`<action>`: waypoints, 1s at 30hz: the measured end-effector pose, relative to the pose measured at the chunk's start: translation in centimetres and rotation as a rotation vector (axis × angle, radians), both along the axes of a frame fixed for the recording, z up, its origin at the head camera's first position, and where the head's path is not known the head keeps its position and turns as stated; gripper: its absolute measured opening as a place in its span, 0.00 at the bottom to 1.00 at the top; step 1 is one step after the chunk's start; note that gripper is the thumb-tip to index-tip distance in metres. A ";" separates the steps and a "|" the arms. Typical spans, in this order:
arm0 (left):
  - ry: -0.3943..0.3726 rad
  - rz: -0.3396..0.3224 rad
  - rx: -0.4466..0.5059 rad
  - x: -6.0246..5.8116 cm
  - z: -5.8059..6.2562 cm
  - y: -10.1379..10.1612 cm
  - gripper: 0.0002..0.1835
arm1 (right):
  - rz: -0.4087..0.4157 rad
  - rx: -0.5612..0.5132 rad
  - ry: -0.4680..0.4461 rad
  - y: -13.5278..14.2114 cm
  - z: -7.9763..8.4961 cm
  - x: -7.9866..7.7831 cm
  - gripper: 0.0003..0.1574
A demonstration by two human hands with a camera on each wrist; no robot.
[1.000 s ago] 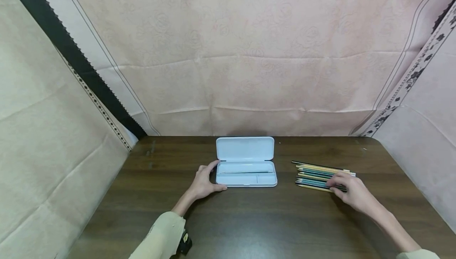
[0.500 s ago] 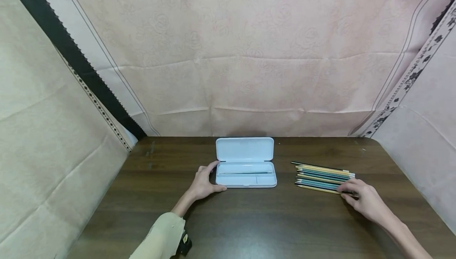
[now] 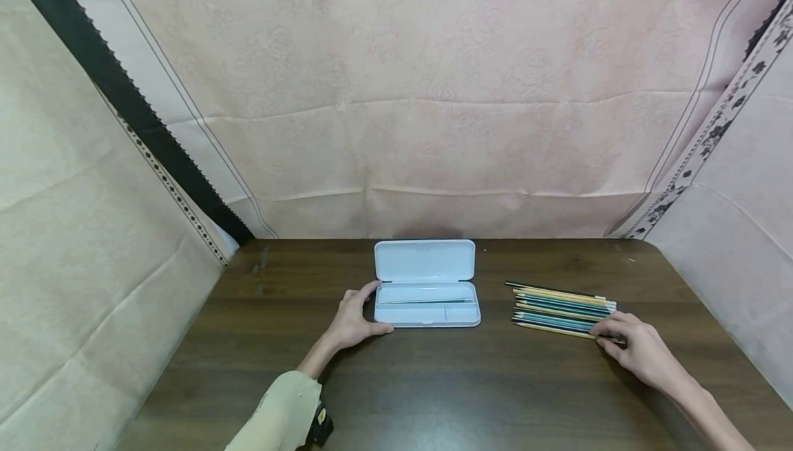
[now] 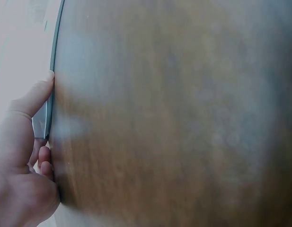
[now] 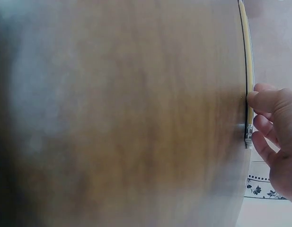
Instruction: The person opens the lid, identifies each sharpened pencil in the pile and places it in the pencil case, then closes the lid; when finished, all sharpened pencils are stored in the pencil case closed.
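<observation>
A light-blue pencil case (image 3: 425, 259) stands with its lid raised at the middle of the table. One thin pencil (image 3: 426, 301) lies in its long compartment. My left hand (image 3: 354, 317) holds the case by its left end, thumb at the front corner and a finger at the back corner. To the right lies a row of several pencils (image 3: 557, 306), yellow, green, blue and black, side by side. At its near edge my right hand (image 3: 638, 348) pinches a yellow pencil (image 5: 248, 52) close to its eraser end. The fingers partly hide that end.
The dark wooden table (image 3: 434, 389) extends around the case and pencils. A pale patterned cloth (image 3: 434, 93) hangs behind the table, with more cloth at both sides. A black device (image 3: 320, 425) sits at the left wrist.
My right hand has slid right and slightly toward the front along the pencils, to the eraser end of the nearest one. The left hand and the case have stayed in place.
</observation>
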State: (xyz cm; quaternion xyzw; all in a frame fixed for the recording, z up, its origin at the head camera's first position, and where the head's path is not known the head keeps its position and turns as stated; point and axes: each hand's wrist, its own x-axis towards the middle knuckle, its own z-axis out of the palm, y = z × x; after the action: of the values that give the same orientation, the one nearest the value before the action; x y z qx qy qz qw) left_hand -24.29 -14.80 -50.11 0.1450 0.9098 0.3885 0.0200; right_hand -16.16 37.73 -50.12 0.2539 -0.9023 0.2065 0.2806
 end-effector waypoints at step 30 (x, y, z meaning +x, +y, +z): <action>0.011 -0.009 -0.007 0.0 0.0 -0.1 0.50 | 0.013 0.059 -0.067 0.0 0.2 0.1 0.27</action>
State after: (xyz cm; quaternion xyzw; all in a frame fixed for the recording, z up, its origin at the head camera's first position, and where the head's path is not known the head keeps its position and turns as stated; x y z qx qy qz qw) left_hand -24.28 -14.88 -50.13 0.1513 0.9105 0.3844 0.0174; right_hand -16.09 37.77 -49.91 0.2609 -0.9151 0.1901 0.2416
